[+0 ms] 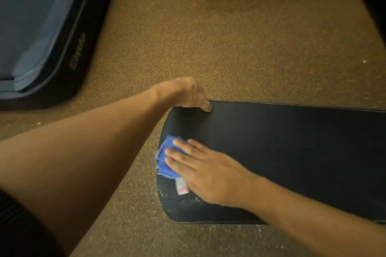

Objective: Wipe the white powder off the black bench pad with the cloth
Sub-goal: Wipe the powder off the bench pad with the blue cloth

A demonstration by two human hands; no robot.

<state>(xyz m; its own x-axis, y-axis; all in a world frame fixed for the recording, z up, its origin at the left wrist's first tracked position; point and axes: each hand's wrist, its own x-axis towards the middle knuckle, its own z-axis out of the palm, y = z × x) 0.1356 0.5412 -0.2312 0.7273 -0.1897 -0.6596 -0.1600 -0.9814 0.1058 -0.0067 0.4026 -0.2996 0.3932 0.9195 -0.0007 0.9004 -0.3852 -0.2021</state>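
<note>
- the long black padded bench pad (pixel 282 152) with a rounded end runs from the middle of the view out past the right edge, above a brown floor speckled with yellow (pixel 208 37).
- a folded blue cloth (pixel 165 157) lies on the pad's rounded left end, close to the edge; a small white tag with a red mark (pixel 181 186) sticks out from its near side.
- the right hand (pixel 208 175) lies flat on top of the cloth, fingers straight and slightly spread, pointing toward the pad's left end; it presses the cloth down and does not curl round it.
- the left hand (pixel 188 94) reaches in from the left and grips the far left corner of the pad; the thumb lies on the top surface and the fingers curl over the far edge, where they go out of sight.
- white powder (pixel 183 204) shows as faint smears and specks on the near left corner of the pad, just beside the heel of the right hand and below the cloth.
- the rest of the pad's top, to the right of the hands, looks plain black.
- a few white specks lie on the floor near the pad's edges.
- at upper left lies a dark, navy-edged gym mat with a pale printed logo (pixel 52 37) on its side, well apart from the pad.
</note>
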